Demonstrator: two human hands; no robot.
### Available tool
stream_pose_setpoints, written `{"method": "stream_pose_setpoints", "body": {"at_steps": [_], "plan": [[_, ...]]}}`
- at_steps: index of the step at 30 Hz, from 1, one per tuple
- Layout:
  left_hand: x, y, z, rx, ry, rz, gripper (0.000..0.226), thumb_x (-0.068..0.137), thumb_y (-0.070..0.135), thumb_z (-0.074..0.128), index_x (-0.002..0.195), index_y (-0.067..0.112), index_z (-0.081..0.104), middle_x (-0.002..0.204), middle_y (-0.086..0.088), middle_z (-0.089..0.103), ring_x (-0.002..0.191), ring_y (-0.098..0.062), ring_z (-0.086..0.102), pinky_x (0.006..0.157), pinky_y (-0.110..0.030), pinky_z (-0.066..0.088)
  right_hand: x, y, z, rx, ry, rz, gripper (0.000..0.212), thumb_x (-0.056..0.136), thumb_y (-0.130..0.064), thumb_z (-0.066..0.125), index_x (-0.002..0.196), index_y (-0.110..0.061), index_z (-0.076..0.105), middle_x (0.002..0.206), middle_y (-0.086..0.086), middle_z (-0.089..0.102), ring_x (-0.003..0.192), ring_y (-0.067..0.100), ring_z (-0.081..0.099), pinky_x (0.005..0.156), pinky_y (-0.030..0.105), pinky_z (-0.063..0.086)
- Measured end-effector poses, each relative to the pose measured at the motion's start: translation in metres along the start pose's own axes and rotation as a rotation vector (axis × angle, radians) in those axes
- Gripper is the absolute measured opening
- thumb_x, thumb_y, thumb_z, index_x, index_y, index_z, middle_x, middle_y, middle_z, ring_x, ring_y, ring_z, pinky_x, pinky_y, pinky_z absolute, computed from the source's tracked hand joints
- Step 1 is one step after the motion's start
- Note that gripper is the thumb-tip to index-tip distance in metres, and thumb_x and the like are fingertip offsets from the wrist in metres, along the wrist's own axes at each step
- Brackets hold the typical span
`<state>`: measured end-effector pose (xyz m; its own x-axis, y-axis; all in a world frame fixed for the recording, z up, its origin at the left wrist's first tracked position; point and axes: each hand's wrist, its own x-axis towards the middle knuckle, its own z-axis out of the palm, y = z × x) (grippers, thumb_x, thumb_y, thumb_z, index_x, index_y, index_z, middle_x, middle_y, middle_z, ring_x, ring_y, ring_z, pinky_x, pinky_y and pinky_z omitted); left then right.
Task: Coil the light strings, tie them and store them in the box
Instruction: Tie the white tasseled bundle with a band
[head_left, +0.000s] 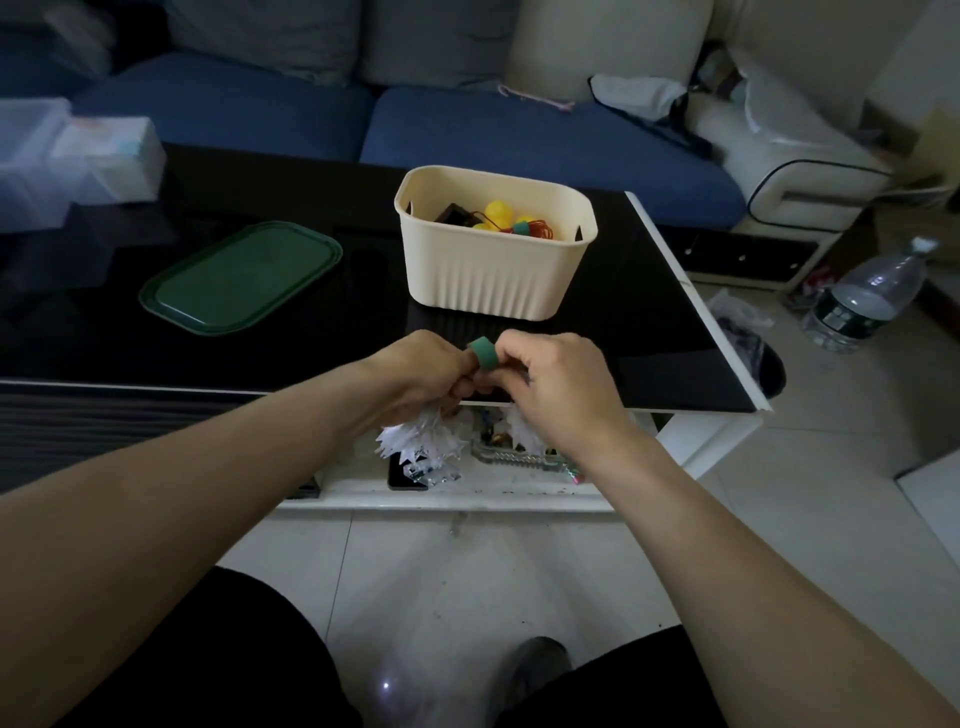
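Both hands meet just over the near edge of the black glass table (649, 312). The left hand (421, 371) has its fingers curled round a bunch of white star-shaped lights (421, 441), which hangs below that grip in a spiky cluster; a smaller white tuft shows under the right hand (550, 384) as well. Between the two grips, a green strap (484, 353) stands up as a short rolled band, and the thumb and fingers of the right hand are pressed together on it, while the left-hand fingers touch its other side. Whether the strap is already closed round the bunch cannot be told, since the fingers hide the join.

Straight beyond the grips, near but not touching them, a cream ribbed box (493, 275) stands on the table. Inside it lie yellow ball lights (500, 212) with orange wire, a dark small block and another green band round that bundle. To the left of the grips and farther back, a green lid (239, 278) lies flat on the table, well apart from the box.

Under the grips, the table's lower white shelf (509, 488) carries some small clutter that is too dim to name. To the right, on the tiled floor, a clear water bottle (867, 299) stands beside the blue sofa (519, 130).
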<state>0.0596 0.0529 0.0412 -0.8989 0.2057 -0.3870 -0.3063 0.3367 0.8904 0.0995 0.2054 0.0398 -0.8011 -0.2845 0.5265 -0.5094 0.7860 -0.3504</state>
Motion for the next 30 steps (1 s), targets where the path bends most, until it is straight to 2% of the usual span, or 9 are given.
{"method": "stream_pose_setpoints", "body": {"at_steps": [5, 7, 9, 12, 15, 17, 21, 26, 30], "plan": [[-0.008, -0.002, -0.009, 0.058, -0.098, -0.101, 0.032, 0.099, 0.006, 0.044, 0.072, 0.005, 0.060, 0.049, 0.001, 0.060, 0.037, -0.005, 0.044, 0.043, -0.018, 0.034, 0.001, -0.009, 0.005, -0.042, -0.094, -0.028, 0.021, 0.092, -0.022, 0.070, 0.081, -0.007, 0.061, 0.057, 0.001, 0.058, 0.049, 0.025, 0.053, 0.048, 0.031, 0.035], [-0.008, -0.004, -0.011, 0.075, -0.096, -0.104, 0.031, 0.101, 0.013, 0.045, 0.077, 0.006, 0.062, 0.053, 0.001, 0.063, 0.037, -0.004, 0.045, 0.048, -0.021, 0.036, 0.001, -0.011, 0.007, 0.032, -0.149, 0.043, 0.020, 0.095, -0.020, 0.068, 0.083, -0.006, 0.060, 0.058, -0.005, 0.055, 0.049, 0.015, 0.053, 0.048, 0.030, 0.037], [-0.009, -0.005, -0.011, 0.058, -0.081, -0.102, 0.035, 0.104, 0.023, 0.046, 0.078, 0.006, 0.062, 0.050, 0.002, 0.061, 0.037, -0.004, 0.047, 0.050, -0.021, 0.036, 0.002, -0.011, 0.008, 0.144, -0.196, 0.160, 0.019, 0.096, -0.018, 0.066, 0.084, -0.005, 0.061, 0.060, -0.011, 0.054, 0.052, 0.002, 0.057, 0.048, 0.014, 0.035], [-0.015, -0.004, -0.011, 0.000, -0.092, -0.113, 0.039, 0.105, 0.032, 0.042, 0.083, 0.006, 0.060, 0.042, 0.003, 0.056, 0.036, -0.004, 0.045, 0.047, -0.019, 0.037, 0.002, -0.013, 0.012, 0.290, -0.192, 0.320, 0.017, 0.093, -0.018, 0.071, 0.081, -0.008, 0.066, 0.064, -0.011, 0.061, 0.056, -0.008, 0.058, 0.052, 0.008, 0.039], [-0.017, 0.002, -0.013, -0.160, -0.139, -0.153, 0.044, 0.108, 0.032, 0.032, 0.089, 0.003, 0.058, 0.044, -0.002, 0.057, 0.033, -0.005, 0.044, 0.038, -0.016, 0.034, 0.002, -0.008, 0.015, 0.360, -0.166, 0.429, 0.017, 0.088, -0.021, 0.077, 0.075, -0.017, 0.066, 0.064, -0.010, 0.062, 0.055, -0.007, 0.056, 0.054, 0.008, 0.040], [-0.015, 0.003, -0.014, -0.139, -0.212, -0.141, 0.053, 0.106, 0.041, 0.030, 0.092, 0.001, 0.061, 0.055, -0.006, 0.061, 0.038, -0.006, 0.042, 0.045, -0.019, 0.030, 0.002, -0.003, 0.016, 0.411, -0.199, 0.495, 0.015, 0.087, -0.024, 0.079, 0.076, -0.022, 0.068, 0.067, -0.009, 0.065, 0.056, -0.006, 0.058, 0.057, 0.010, 0.042], [-0.012, -0.005, -0.012, 0.114, -0.232, -0.023, 0.049, 0.097, 0.045, 0.054, 0.105, 0.000, 0.072, 0.076, -0.007, 0.068, 0.051, -0.006, 0.045, 0.055, -0.022, 0.033, -0.005, 0.000, 0.009, 0.597, -0.242, 0.578, 0.004, 0.088, -0.016, 0.077, 0.087, -0.020, 0.076, 0.075, -0.002, 0.074, 0.067, 0.001, 0.068, 0.066, 0.020, 0.056], [-0.011, -0.006, -0.008, -0.037, -0.264, -0.019, 0.045, 0.097, 0.044, 0.055, 0.103, 0.003, 0.073, 0.066, -0.001, 0.066, 0.051, -0.006, 0.043, 0.054, -0.020, 0.035, -0.007, 0.002, 0.000, 0.705, -0.134, 0.690, 0.014, 0.081, -0.017, 0.083, 0.090, -0.010, 0.075, 0.073, 0.002, 0.076, 0.066, 0.010, 0.074, 0.062, 0.019, 0.055], [-0.009, 0.000, -0.010, -0.247, -0.326, -0.094, 0.032, 0.096, 0.032, 0.054, 0.087, 0.004, 0.066, 0.051, -0.001, 0.044, 0.044, -0.010, 0.033, 0.055, -0.024, 0.024, -0.003, 0.002, 0.001, 0.573, -0.009, 0.583, 0.021, 0.075, -0.024, 0.089, 0.080, -0.014, 0.071, 0.068, 0.001, 0.073, 0.060, 0.010, 0.070, 0.057, 0.020, 0.054]]}}
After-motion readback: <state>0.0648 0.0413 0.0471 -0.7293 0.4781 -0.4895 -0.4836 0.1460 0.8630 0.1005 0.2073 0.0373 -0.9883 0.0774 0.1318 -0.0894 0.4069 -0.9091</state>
